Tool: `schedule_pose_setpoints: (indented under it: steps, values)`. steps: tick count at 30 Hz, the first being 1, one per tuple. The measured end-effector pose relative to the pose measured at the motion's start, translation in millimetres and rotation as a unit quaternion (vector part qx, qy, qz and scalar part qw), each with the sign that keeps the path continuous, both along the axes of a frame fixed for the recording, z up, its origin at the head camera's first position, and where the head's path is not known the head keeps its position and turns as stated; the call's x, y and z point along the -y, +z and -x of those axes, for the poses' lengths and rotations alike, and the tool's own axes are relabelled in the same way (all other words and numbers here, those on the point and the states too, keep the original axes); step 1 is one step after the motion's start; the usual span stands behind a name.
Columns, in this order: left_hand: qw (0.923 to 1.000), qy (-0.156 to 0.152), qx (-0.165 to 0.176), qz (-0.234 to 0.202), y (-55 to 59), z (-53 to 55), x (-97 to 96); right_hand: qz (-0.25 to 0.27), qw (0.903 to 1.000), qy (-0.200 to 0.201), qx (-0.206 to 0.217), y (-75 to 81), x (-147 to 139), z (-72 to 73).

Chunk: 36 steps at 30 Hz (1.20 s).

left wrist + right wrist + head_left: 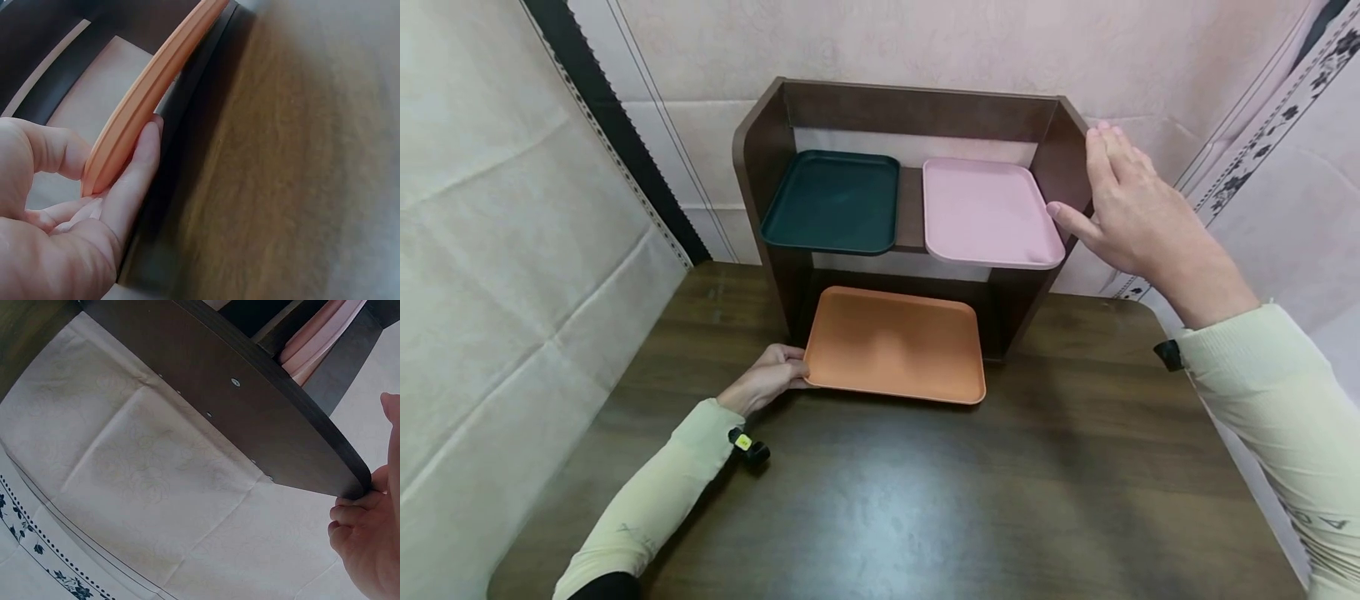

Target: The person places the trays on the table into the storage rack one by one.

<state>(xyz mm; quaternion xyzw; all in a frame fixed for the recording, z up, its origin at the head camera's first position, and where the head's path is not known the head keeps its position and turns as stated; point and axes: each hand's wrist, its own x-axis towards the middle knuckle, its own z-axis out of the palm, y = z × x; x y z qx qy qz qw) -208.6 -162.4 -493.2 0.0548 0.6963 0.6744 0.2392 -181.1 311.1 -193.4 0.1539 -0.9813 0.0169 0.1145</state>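
Note:
A dark brown two-tier shelf (920, 108) stands on the table. My left hand (767, 379) pinches the left edge of an orange tray (895, 344) at the lower tier's opening. In the left wrist view, the fingers of my left hand (75, 206) lie on both sides of the orange tray's rim (140, 94). At the shelf's right side panel, my right hand (1138, 204) rests with its fingers extended. The right wrist view has my right hand (369, 531) touching a corner of that panel (250, 406). A dark green tray (835, 202) and a pink tray (988, 212) lie on the upper tier.
The brown wooden table (880, 492) extends in front of the shelf. Pale cloth (925, 42) hangs behind it, with more cloth (512, 250) at the left. A patterned border (1247, 162) runs along the right cloth.

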Motion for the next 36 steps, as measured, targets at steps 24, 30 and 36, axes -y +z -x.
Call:
schedule_pose_setpoints:
  steps: [24, 30, 36]
  values:
    - [0.9989, 0.04, 0.021, -0.008, -3.7, 23.0, -11.2, 0.004, 0.9999, -0.001, -0.012, -1.5, 0.8, 0.6]
    - [0.9979, 0.051, 0.037, -0.015, -3.5, 21.8, -9.4, 0.009, 0.9999, 0.0, -0.012, -2.4, 2.0, 0.6]
    - [0.9953, 0.069, 0.047, -0.049, -6.8, 18.7, -9.7, 0.01, 0.9998, -0.003, -0.015, -3.0, 1.0, -0.2]
